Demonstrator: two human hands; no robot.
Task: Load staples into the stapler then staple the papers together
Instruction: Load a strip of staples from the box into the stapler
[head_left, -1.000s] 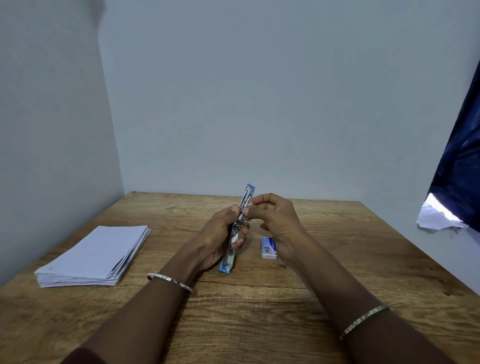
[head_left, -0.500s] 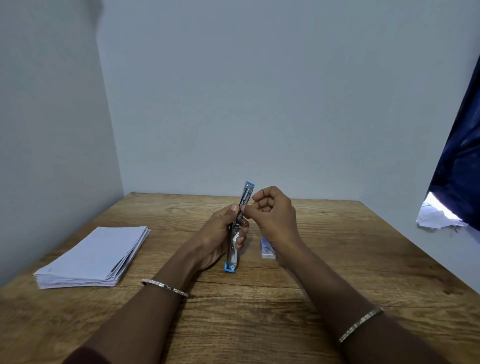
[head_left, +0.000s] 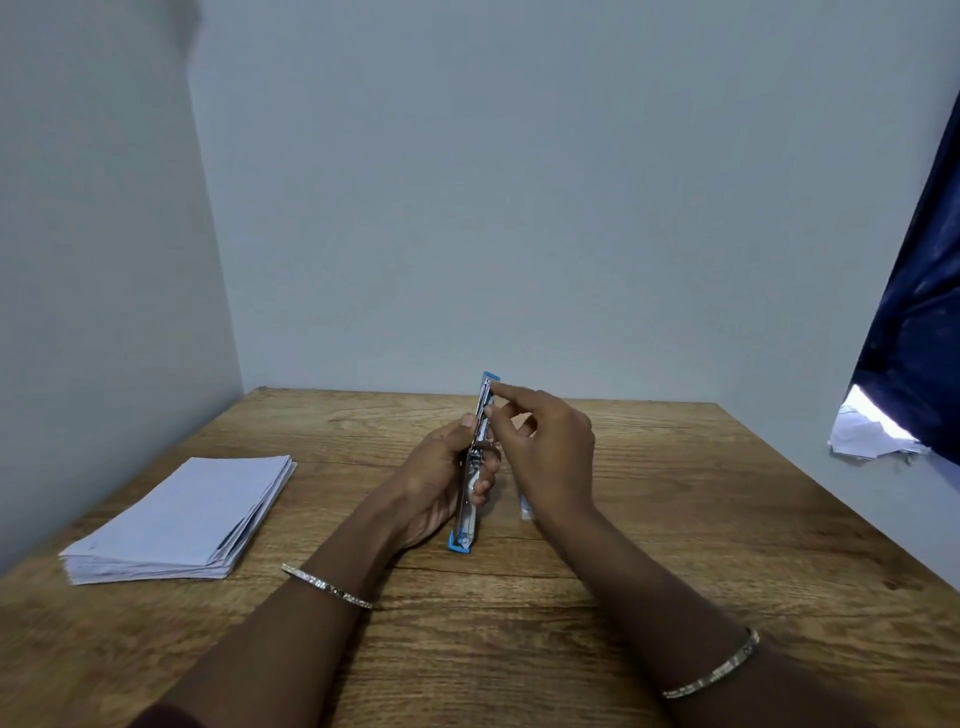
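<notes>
The wooden tabletop (head_left: 519, 639) ran into a corner of plain pale walls (head_left: 467, 208), its grain showing in long streaks from edge to edge. Near its middle the left hand (head_left: 436, 483) gripped the stapler (head_left: 474, 470) with fingers curled round the metal body. The stapler stood almost upright, swung open, one blue end up and the other down at the wood. Whether that end touched the surface could not be told.

The right hand (head_left: 550, 447) was loosely spread, holding nothing that could be seen. Its forefinger stretched to the upper end of the stapler and its thumb lay against the rail lower down. Just behind that wrist lay a small staple box (head_left: 526, 508), mostly hidden.

The papers (head_left: 182, 519) sat in a slightly fanned stack near the left edge of the tabletop, well apart from the hands. Each wrist wore a thin bracelet (head_left: 327, 587). Beyond the right edge hung a dark blue curtain (head_left: 914, 338), with crumpled white sheets (head_left: 867, 434) beneath it.
</notes>
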